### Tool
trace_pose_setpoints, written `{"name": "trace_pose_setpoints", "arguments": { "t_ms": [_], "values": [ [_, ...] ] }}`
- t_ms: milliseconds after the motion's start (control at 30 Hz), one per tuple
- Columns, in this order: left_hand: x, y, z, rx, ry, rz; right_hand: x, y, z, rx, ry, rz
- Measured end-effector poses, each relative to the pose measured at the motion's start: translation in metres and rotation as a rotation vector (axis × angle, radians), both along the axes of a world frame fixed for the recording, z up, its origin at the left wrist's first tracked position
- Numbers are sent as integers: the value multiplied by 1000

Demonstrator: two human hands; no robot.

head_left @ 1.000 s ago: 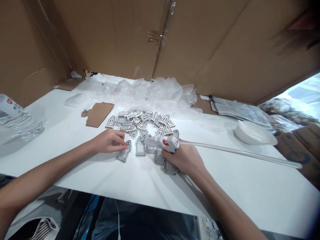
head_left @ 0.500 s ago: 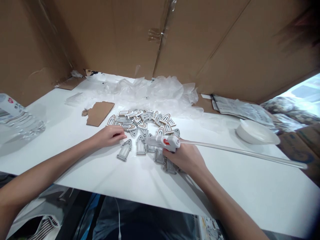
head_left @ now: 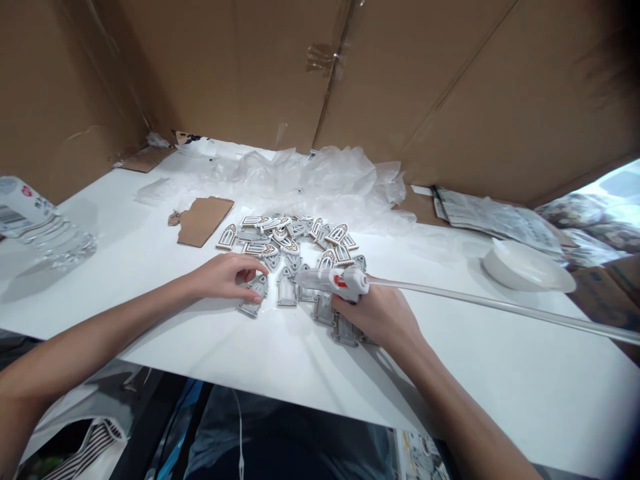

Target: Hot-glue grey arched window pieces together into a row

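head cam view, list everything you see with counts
grey arched window pieces: many, too overlapped to count, grey with brown trim, heaped mid-table
white plastic hot glue gun: one, white with red mark, in the right hand
clear glue stick: one, clear, running right from the gun
brown cardboard cutout: one, brown, left of the heap
crumpled clear plastic wrap: one mass, clear, behind the heap
shallow white dish: one, white, right side of table
clear plastic bottle: one, clear, far left
printed paper sheets: several, white, behind the dish
corrugated cardboard walls: brown, behind the table
white tabletop: one, white, under the pieces
left hand: one, fingers on an arched piece
right hand: one, gripping the gun
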State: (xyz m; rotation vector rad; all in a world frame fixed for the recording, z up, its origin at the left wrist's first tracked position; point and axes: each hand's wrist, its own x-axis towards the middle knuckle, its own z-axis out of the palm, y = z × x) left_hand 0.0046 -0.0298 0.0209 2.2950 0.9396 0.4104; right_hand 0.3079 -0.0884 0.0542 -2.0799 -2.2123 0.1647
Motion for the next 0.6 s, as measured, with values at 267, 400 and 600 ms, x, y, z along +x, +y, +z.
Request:
{"name": "trace_pose_setpoints", "arguments": {
  "t_ms": [267, 400, 600],
  "values": [
    [2, -1, -4, -73, -46, 17, 1, 0, -2, 11, 11, 0],
    [3, 0, -1, -37, -56, 59, 1, 0, -2, 3, 11, -2],
    [0, 2, -3, 55, -107, 180, 0, 1, -2, -6, -14, -2]
  ]
}}
